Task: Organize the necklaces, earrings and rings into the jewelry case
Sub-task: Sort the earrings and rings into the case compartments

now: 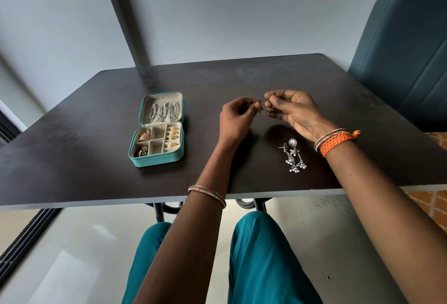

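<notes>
— Teal-clad knees sit under the desk point(72, 177), where a person's left hand point(235, 119) and right hand point(294, 110) each pinch one end of a small silver piece point(260, 113), too tiny to identify.

— And the rest?

— Silver drop earrings point(294, 156) lie by the right wrist; the open jewelry case point(157, 144) waits well to the left. Best practice, arguably: keep both pinches firm, carry it low, and seat it in a free compartment.

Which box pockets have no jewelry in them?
In the teal jewelry case, the two middle compartments look bare. The left ones hold gold earrings, the right column gold rings.
</notes>
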`<state>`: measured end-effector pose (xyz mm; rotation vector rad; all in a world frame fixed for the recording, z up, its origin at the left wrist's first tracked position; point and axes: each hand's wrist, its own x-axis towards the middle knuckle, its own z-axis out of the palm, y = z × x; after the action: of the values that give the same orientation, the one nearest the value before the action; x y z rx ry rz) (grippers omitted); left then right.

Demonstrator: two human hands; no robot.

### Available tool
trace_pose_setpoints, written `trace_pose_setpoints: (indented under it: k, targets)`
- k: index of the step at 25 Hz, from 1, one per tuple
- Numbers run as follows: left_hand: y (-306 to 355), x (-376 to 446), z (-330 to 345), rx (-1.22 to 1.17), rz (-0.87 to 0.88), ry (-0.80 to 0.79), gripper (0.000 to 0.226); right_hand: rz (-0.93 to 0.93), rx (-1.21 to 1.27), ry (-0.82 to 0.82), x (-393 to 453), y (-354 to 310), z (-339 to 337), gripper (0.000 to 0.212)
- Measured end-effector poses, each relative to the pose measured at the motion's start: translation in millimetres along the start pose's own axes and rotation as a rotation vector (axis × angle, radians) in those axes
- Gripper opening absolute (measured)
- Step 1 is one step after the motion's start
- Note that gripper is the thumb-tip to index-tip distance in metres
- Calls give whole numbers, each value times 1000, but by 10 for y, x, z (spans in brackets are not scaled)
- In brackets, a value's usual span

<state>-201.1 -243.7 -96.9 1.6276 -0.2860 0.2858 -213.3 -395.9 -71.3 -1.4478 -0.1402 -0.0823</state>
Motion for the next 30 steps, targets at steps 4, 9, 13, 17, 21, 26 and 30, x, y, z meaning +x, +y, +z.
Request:
trace_pose_setpoints:
  k: [4, 9, 13, 17, 21, 26, 30]
  targets:
    - [-13, 13, 12, -8, 4, -28, 8, 15, 8, -40, 4, 12, -16, 17]
    - [-19, 27, 15, -5, -5, -11, 10, 70, 35, -52, 13, -17, -12, 27]
    - [-23, 30, 9, 12, -3, 11, 10, 100, 18, -62, 13, -28, -23, 38]
    - [-20, 22, 4, 41, -14, 25, 9, 118, 5, -55, 12, -31, -18, 41]
    - [5, 12, -4, 38, -30, 22, 10, 114, -3, -49, -8, -46, -16, 35]
    - [14, 2, -13, 38, -83, 18, 11, 114, -3, -64, -18, -50, -16, 41]
    - [-3, 10, -18, 24, -115, 10, 14, 125, -1, -62, -34, -64, 1, 44]
